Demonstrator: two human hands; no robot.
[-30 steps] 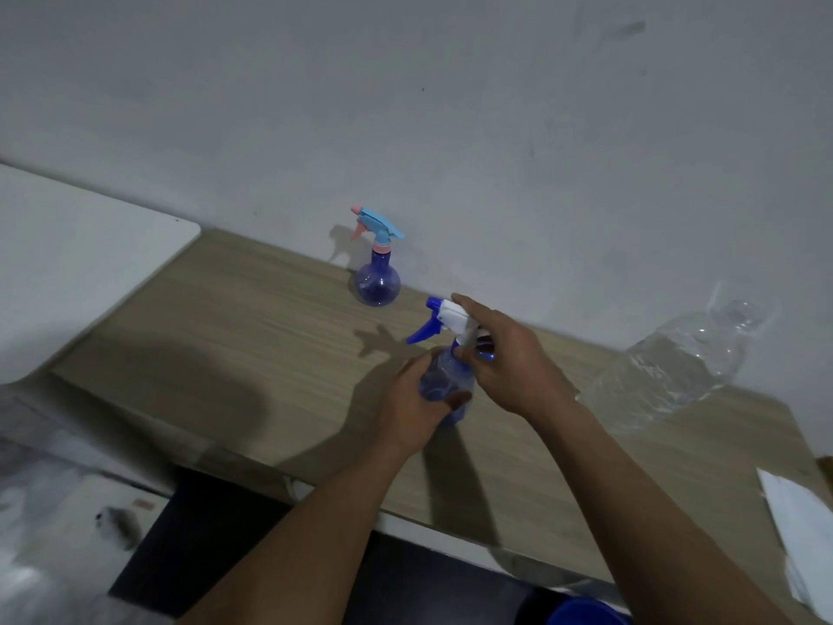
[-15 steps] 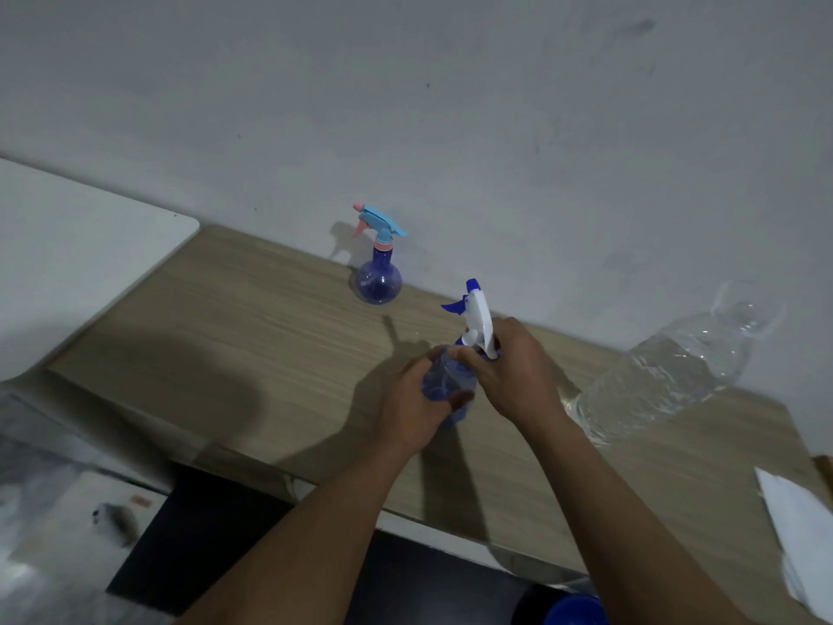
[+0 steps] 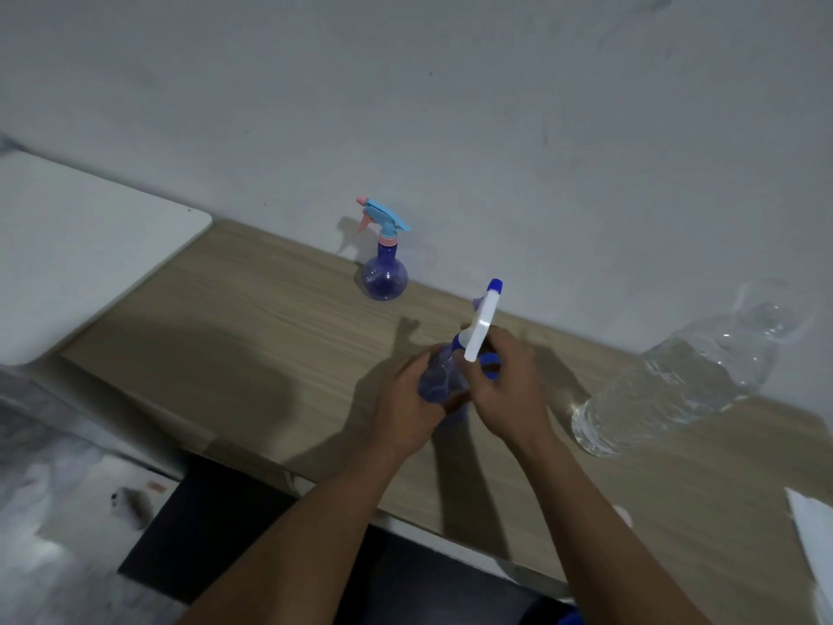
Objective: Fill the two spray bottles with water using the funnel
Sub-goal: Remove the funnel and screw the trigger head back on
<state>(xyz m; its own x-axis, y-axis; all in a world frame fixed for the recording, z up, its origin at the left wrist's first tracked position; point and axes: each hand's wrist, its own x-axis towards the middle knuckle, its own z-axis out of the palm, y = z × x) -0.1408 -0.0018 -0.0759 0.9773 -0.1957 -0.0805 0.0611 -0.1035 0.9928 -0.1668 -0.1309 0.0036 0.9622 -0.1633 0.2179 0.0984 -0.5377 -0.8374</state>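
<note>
Turned since a second ago: white-and-blue trigger head (image 3: 483, 327), nozzle now pointing up and away. Right hand (image 3: 507, 390) clenched on its collar, left hand (image 3: 408, 406) grasping translucent blue round spray bottle (image 3: 437, 381) above wooden tabletop (image 3: 252, 336). Unscrewing step, apparently; next, lifting head clear. No funnel visible.

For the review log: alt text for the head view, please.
Left hand grips a blue spray bottle while the right hand holds its white sprayer head. A second spray bottle stands by the wall; a clear water bottle stands on the right of the table.
</note>
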